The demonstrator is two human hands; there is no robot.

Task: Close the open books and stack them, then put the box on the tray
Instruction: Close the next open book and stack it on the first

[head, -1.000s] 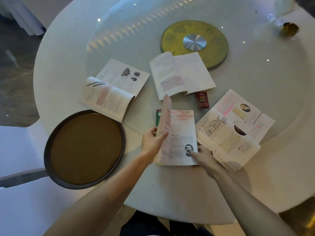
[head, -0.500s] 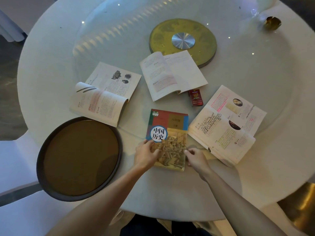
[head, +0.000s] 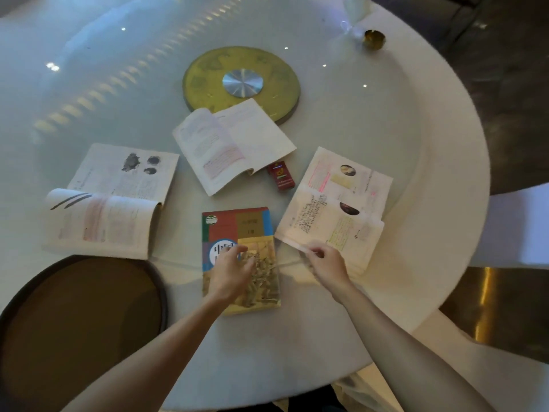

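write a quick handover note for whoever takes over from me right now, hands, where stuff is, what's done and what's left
Left hand: open, resting flat on the closed book in front of you.
Right hand: fingers at the near edge of the open book on the right; grip unclear.
Two more open books: left and centre.
Red box: on the table, between the centre and right books.
Tray: near left, nothing on it.
Done: one book closed.
Left: close three books, stack all four, put the box on the tray.

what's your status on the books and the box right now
Left hand flat on closed book; right hand at near edge of right open book. Three books open. Red box on table, tray bare. Nothing blocking.
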